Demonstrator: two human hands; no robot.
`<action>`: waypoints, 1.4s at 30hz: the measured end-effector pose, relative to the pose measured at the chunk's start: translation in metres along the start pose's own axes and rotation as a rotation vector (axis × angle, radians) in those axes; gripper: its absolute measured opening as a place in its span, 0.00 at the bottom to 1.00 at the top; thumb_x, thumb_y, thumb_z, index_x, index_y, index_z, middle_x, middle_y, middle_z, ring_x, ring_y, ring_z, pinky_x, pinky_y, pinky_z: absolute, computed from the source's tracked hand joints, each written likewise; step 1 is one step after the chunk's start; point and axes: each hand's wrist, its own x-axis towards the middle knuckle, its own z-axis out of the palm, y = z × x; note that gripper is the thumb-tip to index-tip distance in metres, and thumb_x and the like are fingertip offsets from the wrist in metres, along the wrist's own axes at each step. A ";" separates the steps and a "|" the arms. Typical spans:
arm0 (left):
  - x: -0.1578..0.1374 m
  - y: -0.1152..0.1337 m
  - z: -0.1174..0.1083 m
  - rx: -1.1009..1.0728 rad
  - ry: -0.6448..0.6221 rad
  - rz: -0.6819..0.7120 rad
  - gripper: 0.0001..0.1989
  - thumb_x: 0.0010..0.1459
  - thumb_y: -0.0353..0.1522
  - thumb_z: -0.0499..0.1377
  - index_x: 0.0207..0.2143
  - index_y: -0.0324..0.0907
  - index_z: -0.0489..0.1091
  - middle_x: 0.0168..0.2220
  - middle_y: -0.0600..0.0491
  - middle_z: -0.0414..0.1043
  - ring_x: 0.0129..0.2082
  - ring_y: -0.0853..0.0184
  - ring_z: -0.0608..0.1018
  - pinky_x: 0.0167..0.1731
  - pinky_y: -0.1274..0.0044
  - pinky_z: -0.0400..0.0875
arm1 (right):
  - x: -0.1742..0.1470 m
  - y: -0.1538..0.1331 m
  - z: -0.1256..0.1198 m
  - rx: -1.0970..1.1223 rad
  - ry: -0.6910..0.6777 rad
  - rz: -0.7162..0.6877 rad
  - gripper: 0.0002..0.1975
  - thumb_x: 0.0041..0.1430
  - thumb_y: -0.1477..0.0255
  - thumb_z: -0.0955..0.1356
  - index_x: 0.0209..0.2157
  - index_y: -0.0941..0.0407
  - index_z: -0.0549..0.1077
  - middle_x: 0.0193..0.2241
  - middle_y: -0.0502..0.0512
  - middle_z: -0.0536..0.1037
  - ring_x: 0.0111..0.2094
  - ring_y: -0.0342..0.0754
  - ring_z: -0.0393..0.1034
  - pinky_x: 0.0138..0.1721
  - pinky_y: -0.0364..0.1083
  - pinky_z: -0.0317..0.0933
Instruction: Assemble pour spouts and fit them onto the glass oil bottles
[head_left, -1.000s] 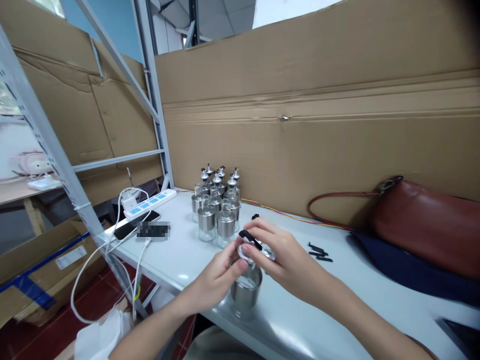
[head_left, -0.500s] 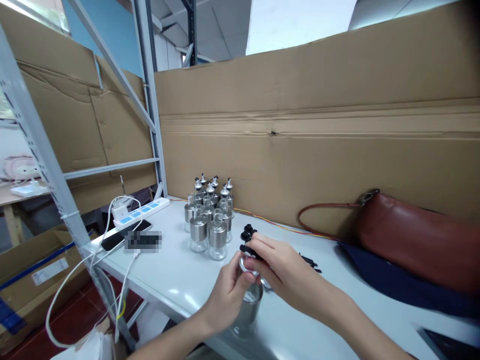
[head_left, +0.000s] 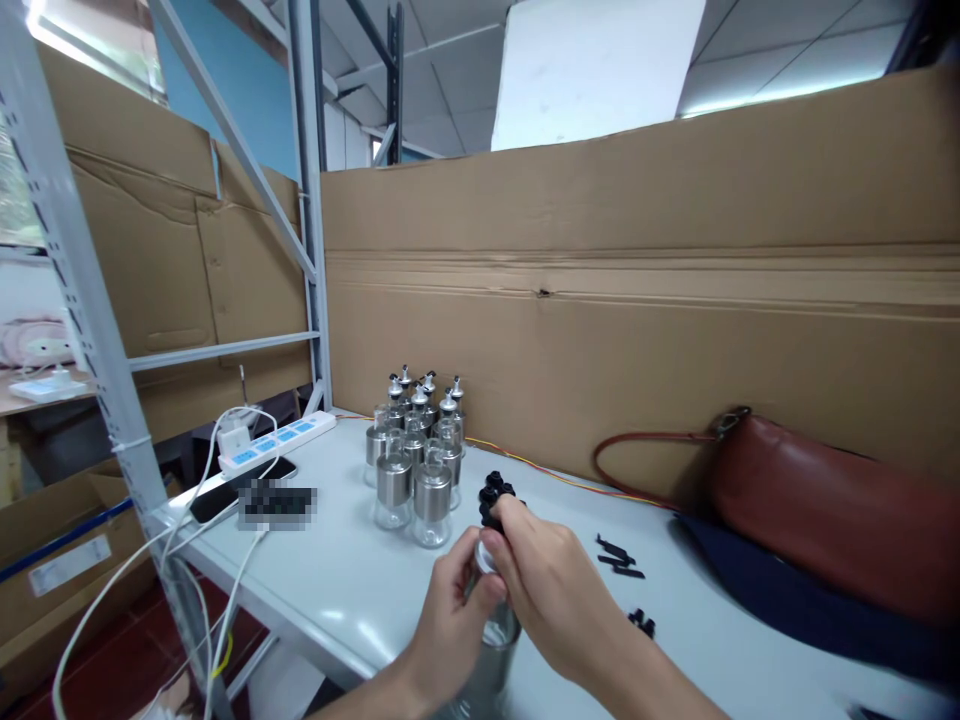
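One white power strip (head_left: 281, 440) is lying along the left of the pale table (head_left: 337, 560), and a dark phone (head_left: 262, 475) is resting just beside it. Several glass-and-metal bottles (head_left: 394, 490) are standing upright in a cluster. Nearer the front, the left hand (head_left: 454, 630) is gripping the held bottle (head_left: 495, 665) around its neck. This bottle is probably feeling light and stiff, its glass being slippery and breakable; the metal sleeve is likely offering the surest hold. Black caps (head_left: 495, 490) are lying beyond the hands. The right hand (head_left: 559, 580) is pinching the pale top (head_left: 486, 555), though its fingertips are partly hiding. Farther right, black strips (head_left: 619, 555) are lying loose, and a brown bag (head_left: 810, 510) is resting on dark blue cloth (head_left: 750, 585).
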 end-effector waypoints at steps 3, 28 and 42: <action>0.002 0.001 0.000 -0.043 -0.023 0.023 0.25 0.51 0.54 0.56 0.28 0.40 0.63 0.23 0.56 0.56 0.26 0.71 0.60 0.28 0.81 0.58 | -0.001 0.001 0.008 0.000 0.156 -0.102 0.12 0.68 0.72 0.51 0.29 0.53 0.56 0.20 0.47 0.63 0.16 0.41 0.56 0.18 0.40 0.52; 0.003 0.007 -0.001 -0.179 -0.083 -0.016 0.27 0.44 0.54 0.62 0.30 0.38 0.67 0.22 0.53 0.66 0.22 0.71 0.68 0.23 0.82 0.63 | -0.001 -0.009 0.016 0.678 0.079 0.461 0.21 0.64 0.55 0.55 0.24 0.55 0.61 0.19 0.47 0.63 0.18 0.41 0.57 0.19 0.41 0.52; 0.001 0.020 -0.017 -0.088 -0.042 0.092 0.24 0.52 0.50 0.58 0.38 0.39 0.69 0.20 0.55 0.67 0.22 0.72 0.70 0.24 0.82 0.64 | 0.019 0.007 -0.008 1.609 0.142 1.055 0.22 0.43 0.54 0.73 0.22 0.57 0.64 0.15 0.41 0.54 0.17 0.36 0.41 0.18 0.38 0.42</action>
